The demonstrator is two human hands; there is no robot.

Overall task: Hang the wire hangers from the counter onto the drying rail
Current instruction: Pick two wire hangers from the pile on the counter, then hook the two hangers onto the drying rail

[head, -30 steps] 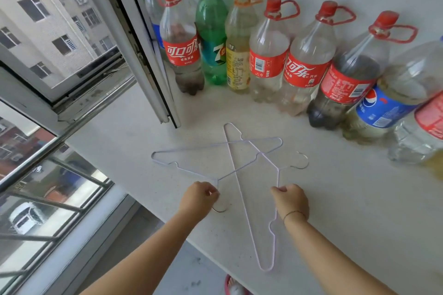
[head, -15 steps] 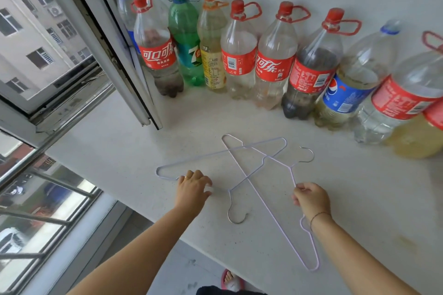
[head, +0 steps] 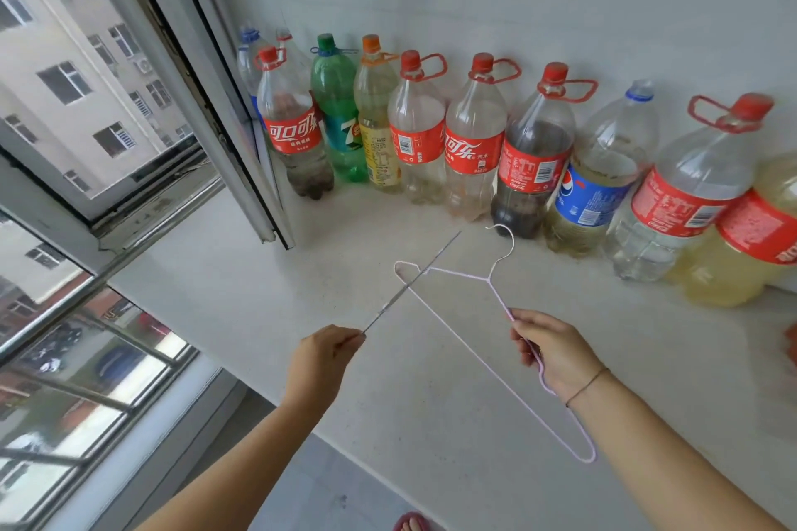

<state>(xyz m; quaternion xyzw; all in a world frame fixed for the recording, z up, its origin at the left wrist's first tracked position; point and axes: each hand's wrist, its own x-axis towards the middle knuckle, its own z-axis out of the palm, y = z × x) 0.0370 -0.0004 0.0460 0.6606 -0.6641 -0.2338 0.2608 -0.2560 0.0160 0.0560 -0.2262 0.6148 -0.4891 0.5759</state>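
Two thin wire hangers are lifted above the pale counter (head: 224,297). My left hand (head: 321,358) grips one hanger (head: 409,282), which I see edge-on as a blurred thin line running up and to the right. My right hand (head: 556,351) holds the other, a pale pink hanger (head: 457,341), by one sloping arm; its hook (head: 504,235) points toward the bottles and its far corner crosses the first hanger. No drying rail is in view.
A row of several large plastic bottles (head: 474,142) lines the back wall, running to the right edge. An open window frame (head: 224,142) juts over the counter's left part. The counter's front edge (head: 327,435) runs diagonally below my hands, with floor beneath.
Both hangers lay crossed flat on the counter with my hands on them. Now each hand has lifted one hanger; the left one has turned edge-on. The camera view has tilted upward.
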